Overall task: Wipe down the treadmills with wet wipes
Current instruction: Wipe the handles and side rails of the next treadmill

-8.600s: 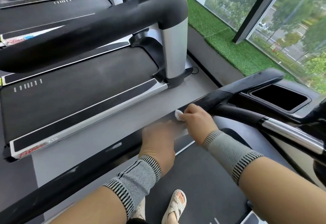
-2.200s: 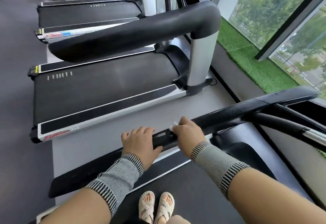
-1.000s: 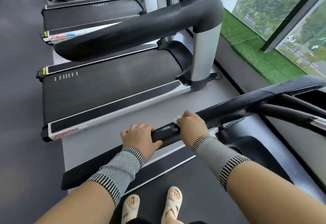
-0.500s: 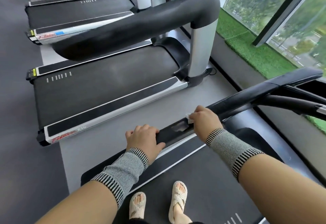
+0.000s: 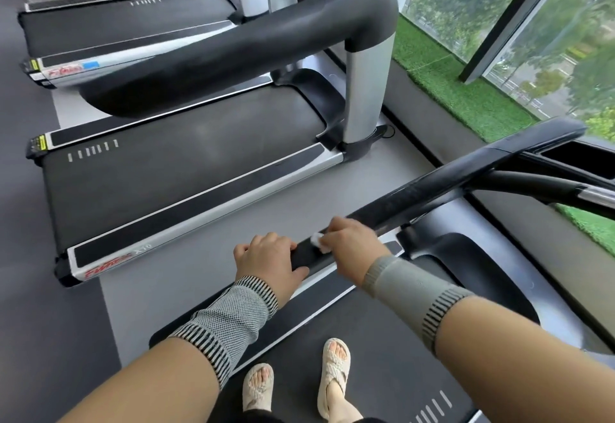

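Observation:
I stand on a treadmill whose black left handrail (image 5: 432, 193) runs from lower left up to the right. My left hand (image 5: 269, 257) grips the rail near its lower end, fingers over the top and thumb underneath. Just to its right, my right hand (image 5: 352, 244) holds a small white wet wipe (image 5: 317, 241) against the top of the same rail. Only a crumpled corner of the wipe shows past my fingers. Both wrists wear grey knit bands.
A second treadmill (image 5: 186, 169) lies to the left, its thick black handrail (image 5: 233, 46) on a silver post (image 5: 362, 96), with more treadmills beyond. Grey floor separates them. Green turf (image 5: 462, 96) and windows lie to the right. My sandalled feet (image 5: 296, 382) stand on the belt.
My right hand with the wipe slid up the rail and has come back down to just beside my left hand. The left hand keeps its grip on the rail.

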`<state>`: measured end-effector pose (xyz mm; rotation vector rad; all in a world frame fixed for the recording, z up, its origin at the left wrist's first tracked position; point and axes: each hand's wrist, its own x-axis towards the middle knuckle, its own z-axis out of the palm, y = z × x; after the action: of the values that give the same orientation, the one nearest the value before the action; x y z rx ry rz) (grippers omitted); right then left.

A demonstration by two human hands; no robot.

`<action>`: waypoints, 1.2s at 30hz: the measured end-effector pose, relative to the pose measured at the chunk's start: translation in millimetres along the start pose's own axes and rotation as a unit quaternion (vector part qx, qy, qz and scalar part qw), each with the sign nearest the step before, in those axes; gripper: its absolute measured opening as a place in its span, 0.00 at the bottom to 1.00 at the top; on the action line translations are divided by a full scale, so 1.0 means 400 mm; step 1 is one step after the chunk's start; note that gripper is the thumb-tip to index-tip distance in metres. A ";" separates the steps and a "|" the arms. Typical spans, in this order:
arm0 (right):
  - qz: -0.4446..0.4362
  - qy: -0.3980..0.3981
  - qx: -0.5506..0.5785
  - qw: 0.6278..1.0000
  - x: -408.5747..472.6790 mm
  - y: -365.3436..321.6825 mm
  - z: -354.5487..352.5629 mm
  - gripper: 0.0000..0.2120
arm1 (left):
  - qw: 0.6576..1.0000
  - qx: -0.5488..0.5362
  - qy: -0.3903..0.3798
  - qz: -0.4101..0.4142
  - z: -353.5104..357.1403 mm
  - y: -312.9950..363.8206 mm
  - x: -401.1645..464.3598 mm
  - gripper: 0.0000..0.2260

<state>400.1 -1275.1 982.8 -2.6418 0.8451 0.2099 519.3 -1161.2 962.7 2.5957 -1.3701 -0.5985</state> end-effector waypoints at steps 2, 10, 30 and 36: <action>0.096 0.055 -0.014 0.994 0.020 0.065 -0.022 0.11 | 1.000 -0.002 -0.003 0.002 0.001 0.001 -0.001 0.19; 0.090 0.049 -0.030 0.994 0.030 0.050 -0.026 0.13 | 1.000 -0.007 -0.002 0.004 0.002 -0.003 0.002 0.19; 0.033 0.066 0.012 0.997 -0.025 -0.053 0.044 0.14 | 1.000 -0.018 -0.008 0.003 -0.001 -0.006 0.005 0.17; 0.097 0.104 0.004 0.990 -0.007 -0.020 0.051 0.13 | 0.999 -0.007 -0.034 0.012 -0.016 -0.044 -0.010 0.20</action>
<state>401.8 -1259.6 967.2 -2.6055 1.1689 -0.0212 533.3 -1148.4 964.4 2.5666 -1.4109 -0.6951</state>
